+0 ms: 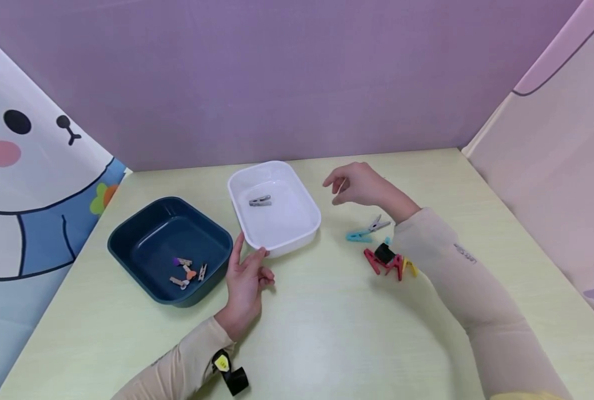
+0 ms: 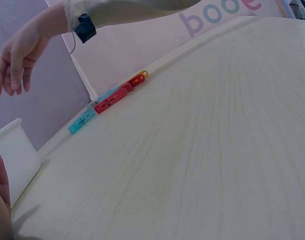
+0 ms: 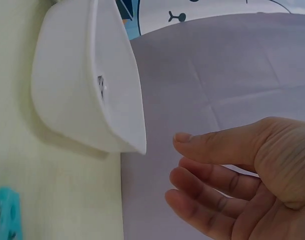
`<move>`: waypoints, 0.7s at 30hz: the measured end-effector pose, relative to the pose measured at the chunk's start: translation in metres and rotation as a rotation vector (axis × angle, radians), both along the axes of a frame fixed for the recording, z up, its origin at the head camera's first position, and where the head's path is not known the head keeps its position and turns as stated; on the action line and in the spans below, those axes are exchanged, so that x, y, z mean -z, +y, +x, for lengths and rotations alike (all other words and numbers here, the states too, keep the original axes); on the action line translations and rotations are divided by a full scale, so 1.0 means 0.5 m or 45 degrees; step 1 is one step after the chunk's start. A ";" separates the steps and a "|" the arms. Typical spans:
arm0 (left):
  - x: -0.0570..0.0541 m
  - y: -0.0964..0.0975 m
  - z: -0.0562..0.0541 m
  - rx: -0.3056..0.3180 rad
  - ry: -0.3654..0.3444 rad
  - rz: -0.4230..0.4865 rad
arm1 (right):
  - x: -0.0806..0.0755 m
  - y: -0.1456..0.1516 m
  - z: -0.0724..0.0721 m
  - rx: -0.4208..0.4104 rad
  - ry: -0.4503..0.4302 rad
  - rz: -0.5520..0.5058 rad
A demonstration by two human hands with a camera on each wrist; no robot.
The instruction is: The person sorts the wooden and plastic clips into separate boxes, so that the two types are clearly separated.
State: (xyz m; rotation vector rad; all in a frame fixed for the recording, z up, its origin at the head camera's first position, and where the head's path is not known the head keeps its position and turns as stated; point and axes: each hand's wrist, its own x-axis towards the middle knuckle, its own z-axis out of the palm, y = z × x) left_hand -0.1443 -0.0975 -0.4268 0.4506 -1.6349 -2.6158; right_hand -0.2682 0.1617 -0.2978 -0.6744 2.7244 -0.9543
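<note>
My left hand (image 1: 244,283) rests at the near left corner of a white plastic basin (image 1: 304,244), its fingers against the outside and the rim. Inside the basin lies a grey clothespin (image 1: 260,201). To the right of the basin, my right hand (image 1: 359,183) hovers above the table, fingers loosely bent, thumb apart from them and nothing between. Below it on the table are a light blue clothespin (image 1: 358,236) and a grey clothespin (image 1: 378,224). Red clothespins (image 1: 397,266) and a yellow clothespin (image 1: 411,268) lie nearer, partly hidden by the right wrist's black camera.
A dark blue basin (image 1: 142,222) stands left of the white one, holding several small wooden clips (image 1: 179,282) with coloured decorations. A purple wall panel (image 1: 297,83) rises along the table's back edge, and printed panels flank both sides.
</note>
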 end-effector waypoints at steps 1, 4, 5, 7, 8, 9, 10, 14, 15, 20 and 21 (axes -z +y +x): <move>0.000 0.000 0.000 0.000 -0.001 0.000 | 0.004 0.009 0.002 0.005 -0.009 0.004; 0.001 0.000 0.000 0.000 0.002 0.000 | 0.018 0.034 0.010 0.007 -0.027 0.020; 0.001 0.000 0.000 -0.001 0.003 0.002 | 0.024 0.042 0.012 0.011 -0.030 0.029; 0.001 0.000 0.001 -0.002 0.004 0.006 | 0.037 0.058 0.016 0.014 -0.040 0.042; 0.001 0.000 0.000 -0.002 0.004 0.005 | 0.043 0.065 0.019 0.017 -0.045 0.045; 0.001 0.000 0.000 -0.003 0.003 0.007 | 0.049 0.071 0.021 0.023 -0.054 0.045; 0.000 0.000 0.000 -0.005 0.002 0.006 | 0.056 0.078 0.022 0.026 -0.059 0.045; 0.000 0.001 0.000 -0.011 -0.011 -0.001 | 0.079 0.098 0.032 0.021 -0.090 0.040; 0.001 0.001 0.000 -0.012 -0.015 -0.001 | 0.084 0.103 0.034 0.020 -0.102 0.039; 0.001 0.000 -0.001 -0.009 -0.017 -0.005 | 0.104 0.120 0.045 0.017 -0.177 0.058; 0.001 0.000 -0.002 -0.008 -0.014 -0.004 | 0.107 0.123 0.047 0.020 -0.193 0.061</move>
